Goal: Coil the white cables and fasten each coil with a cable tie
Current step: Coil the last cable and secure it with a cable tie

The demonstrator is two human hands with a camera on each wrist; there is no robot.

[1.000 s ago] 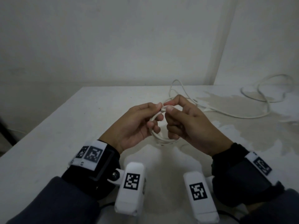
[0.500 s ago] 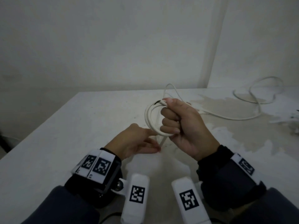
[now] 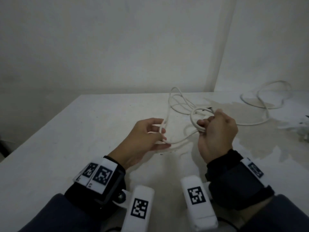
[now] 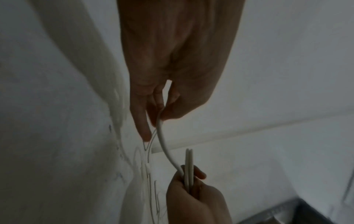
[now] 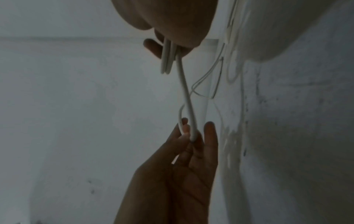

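A white cable lies partly wound into a small coil [image 3: 194, 117], and my right hand [image 3: 206, 125] grips that coil in a fist above the table. From the fist a loose strand [image 3: 181, 140] sags left to my left hand [image 3: 163, 133], which pinches it between thumb and fingers. Beyond the left hand the strand rises and loops back over the table [image 3: 173, 97]. The left wrist view shows my left hand [image 4: 159, 119] pinching the strand [image 4: 165, 150] and the coil's loops [image 4: 188, 165] in the right fist. In the right wrist view the coil's loops [image 5: 167, 60] hang from my right hand [image 5: 172, 45].
A second white cable [image 3: 265, 99] lies loose at the table's back right. Some small pale items [image 3: 301, 129] sit at the far right edge, too blurred to name. The white tabletop [image 3: 83, 139] has a worn, stained patch on the right. Walls stand close behind.
My hands have drawn apart. The right hand carried the coil to the right, and the left hand took hold of the loose strand and drew it out to the left.
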